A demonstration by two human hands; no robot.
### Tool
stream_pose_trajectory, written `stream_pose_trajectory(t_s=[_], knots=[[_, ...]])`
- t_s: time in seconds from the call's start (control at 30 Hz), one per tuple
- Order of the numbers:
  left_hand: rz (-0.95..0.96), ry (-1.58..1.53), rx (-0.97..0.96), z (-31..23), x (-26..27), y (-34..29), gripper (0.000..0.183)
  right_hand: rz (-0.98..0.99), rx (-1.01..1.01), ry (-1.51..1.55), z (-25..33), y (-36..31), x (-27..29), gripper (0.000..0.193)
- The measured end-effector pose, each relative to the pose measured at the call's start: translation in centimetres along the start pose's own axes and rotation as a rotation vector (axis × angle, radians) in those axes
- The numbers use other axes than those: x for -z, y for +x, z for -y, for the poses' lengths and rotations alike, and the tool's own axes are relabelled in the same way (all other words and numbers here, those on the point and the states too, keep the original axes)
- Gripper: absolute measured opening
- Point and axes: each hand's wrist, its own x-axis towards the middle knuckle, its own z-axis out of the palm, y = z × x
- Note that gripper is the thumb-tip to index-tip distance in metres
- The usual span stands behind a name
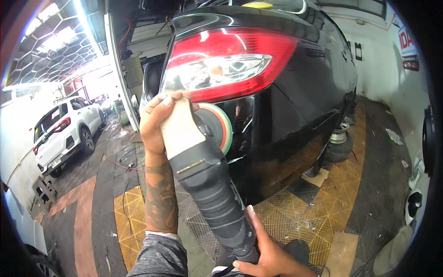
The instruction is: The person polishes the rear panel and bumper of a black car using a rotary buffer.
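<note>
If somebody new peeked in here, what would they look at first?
Probably the big red tail light, top middle, on the black car. Below it, the left hand and right hand hold a polisher, its round pad beside the bumper. A white SUV stands at the left.

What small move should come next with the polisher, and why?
I'd probably ease the polisher slightly down the black bumper. Its pad sits close under the red tail light, and a pale streak shows near the pad's lower edge. Left hand in front and right hand behind should keep it steady.
</note>
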Motion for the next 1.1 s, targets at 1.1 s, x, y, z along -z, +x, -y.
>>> stream_pose_trajectory(t_s=[1.1], knots=[[0.242,0.548,-0.007,5.1,-12.7,0.1,0.02,-0.097,-0.064,0.11,-7.0,-5.5,7.3,0.082]])
